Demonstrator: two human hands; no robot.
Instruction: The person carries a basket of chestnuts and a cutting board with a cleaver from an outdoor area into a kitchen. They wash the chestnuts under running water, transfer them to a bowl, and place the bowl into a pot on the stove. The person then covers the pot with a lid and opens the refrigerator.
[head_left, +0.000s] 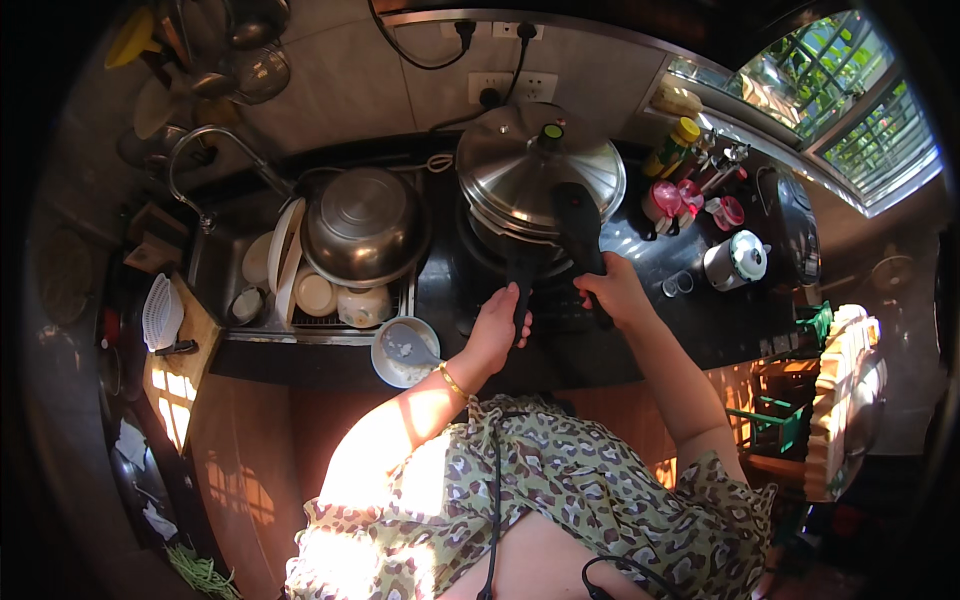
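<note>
A steel pressure cooker (499, 217) stands on the dark stove, with its domed lid (510, 169) on top. My left hand (499, 326) grips the lower black handle (527, 274). In my right hand (615, 289) is the upper black handle (579, 217), which joins the lid; the two handles point towards me and lie apart. A black knob with a green top (551, 133) sits at the lid's middle. Left of my left wrist, a bowl (381, 364) at the counter's edge holds some white rice and a grey rice paddle (416, 346).
An upturned steel basin (360, 229) and stacked dishes (287, 259) fill the rack beside the sink (217, 255). On the right stand pink-lidded jars (666, 199), a yellow-capped bottle (675, 146), a white lidded pot (735, 262) and small glass rings (677, 283). Power cords run along the wall.
</note>
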